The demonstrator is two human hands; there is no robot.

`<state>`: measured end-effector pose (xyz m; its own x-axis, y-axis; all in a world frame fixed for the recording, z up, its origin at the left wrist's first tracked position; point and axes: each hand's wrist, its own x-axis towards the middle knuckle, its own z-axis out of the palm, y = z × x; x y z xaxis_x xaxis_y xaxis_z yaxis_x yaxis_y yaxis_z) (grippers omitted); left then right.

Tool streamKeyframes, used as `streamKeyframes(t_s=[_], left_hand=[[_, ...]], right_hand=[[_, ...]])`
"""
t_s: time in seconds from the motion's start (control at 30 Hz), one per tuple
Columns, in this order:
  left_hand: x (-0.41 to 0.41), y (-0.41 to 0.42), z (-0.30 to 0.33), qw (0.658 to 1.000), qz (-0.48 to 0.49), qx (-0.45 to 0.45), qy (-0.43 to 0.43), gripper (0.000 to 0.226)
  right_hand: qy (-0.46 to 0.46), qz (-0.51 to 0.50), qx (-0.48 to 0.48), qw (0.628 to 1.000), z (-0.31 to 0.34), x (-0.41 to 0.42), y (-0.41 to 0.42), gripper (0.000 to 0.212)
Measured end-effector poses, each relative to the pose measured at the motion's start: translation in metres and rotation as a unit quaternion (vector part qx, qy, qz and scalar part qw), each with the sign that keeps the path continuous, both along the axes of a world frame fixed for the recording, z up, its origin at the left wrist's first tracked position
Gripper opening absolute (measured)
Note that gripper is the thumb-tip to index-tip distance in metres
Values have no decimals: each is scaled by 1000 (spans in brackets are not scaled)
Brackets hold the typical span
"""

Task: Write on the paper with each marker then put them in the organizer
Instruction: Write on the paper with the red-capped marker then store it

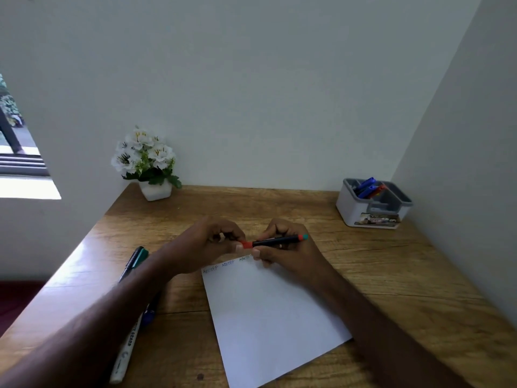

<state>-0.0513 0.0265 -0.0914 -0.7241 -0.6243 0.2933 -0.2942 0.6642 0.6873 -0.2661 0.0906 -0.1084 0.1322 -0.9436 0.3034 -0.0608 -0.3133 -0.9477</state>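
Holding a red-and-black marker (275,241) over the paper's (274,317) far edge, I pinched its body in my right fingers (258,252) and its red end in my left fingers (238,247). Three faint words were written; markers filled the organizer (373,204) far right, others waited on the counter (195,208) at left.

a white pot of white flowers (145,161) with green leaves stands at the far left corner of the wooden desk (391,275), against the pale wall (251,79). at the far left a window (16,141) shows greenery outside.
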Motion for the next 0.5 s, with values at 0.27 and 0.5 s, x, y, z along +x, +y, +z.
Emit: streamKeyframes(t_s=[0.27,0.5], left_hand=[[-21,1,5,998,54,4,-17,31],[-76,2,26,990,57,-58,-111,33]], right_hand=[[-10,-121,-46,991,8,-19,-1,20],[76,-316,-136,936,20,-64,8,24]])
